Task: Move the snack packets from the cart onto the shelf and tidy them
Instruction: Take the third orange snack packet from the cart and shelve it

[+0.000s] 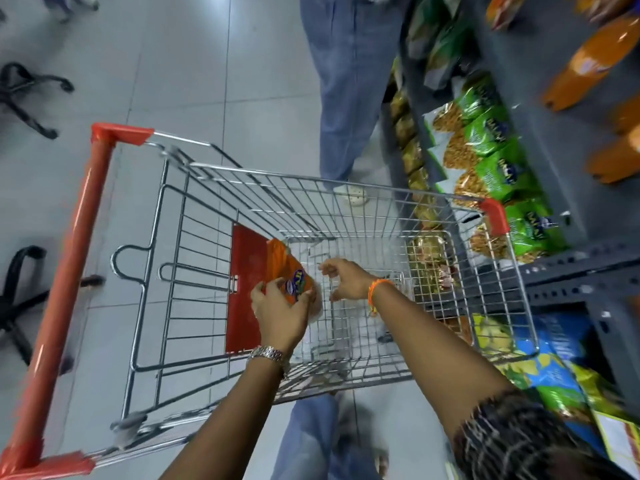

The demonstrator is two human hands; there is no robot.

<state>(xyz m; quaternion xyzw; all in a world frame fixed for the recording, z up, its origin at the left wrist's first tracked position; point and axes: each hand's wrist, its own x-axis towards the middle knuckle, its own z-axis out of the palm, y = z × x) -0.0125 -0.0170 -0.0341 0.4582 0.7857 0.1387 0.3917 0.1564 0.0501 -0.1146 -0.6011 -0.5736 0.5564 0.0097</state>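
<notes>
— Where's the packet?

— Low in the cart [346, 216], toward its left side: an orange snack packet [289, 277] leaning against the red flap [244, 289] at the handle end. It looks like the only one left in the basket, though blur makes the wire floor hard to read.

— Who has it?

— The left hand [280, 315] is on it, grip curled over its near edge, fingers [304, 299] wrapped onto the printed face. The right hand [346, 278] is just beside it, grip wide and holding nothing.

— How will it handle?

— Light, I'd judge, and soft: a puffed, glossy film bag, likely slick, with contents that could crush. Better to take it by the sealed edge or cup it flat across the face than to squeeze the middle. The free hand could support the far end.

— And then?

— The shelf [568, 271] stands right of the cart, its green packets [491, 157] in rows; orange packets [588, 60] sit on the far right.
</notes>
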